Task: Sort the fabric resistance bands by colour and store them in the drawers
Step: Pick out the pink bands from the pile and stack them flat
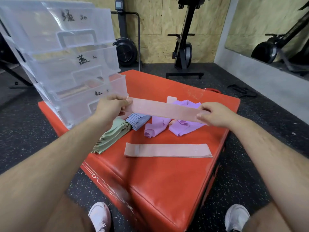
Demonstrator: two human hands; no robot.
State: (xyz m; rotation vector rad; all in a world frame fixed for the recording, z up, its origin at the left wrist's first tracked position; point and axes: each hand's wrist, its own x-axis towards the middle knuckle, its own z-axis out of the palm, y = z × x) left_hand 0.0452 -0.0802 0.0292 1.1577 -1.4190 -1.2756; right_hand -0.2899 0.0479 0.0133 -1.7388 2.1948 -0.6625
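most bands (112, 136) lie grouped on the box (167, 181); the grip of left hand (111, 106) and right hand (215, 114) pinches a pink band (163, 109); filling the drawers (70, 64) remains.

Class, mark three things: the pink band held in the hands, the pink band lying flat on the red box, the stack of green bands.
held pink band (164, 110): head view, middle of its span.
flat pink band (167, 150): head view, centre of its top face.
green bands (115, 132): head view, top of the stack.
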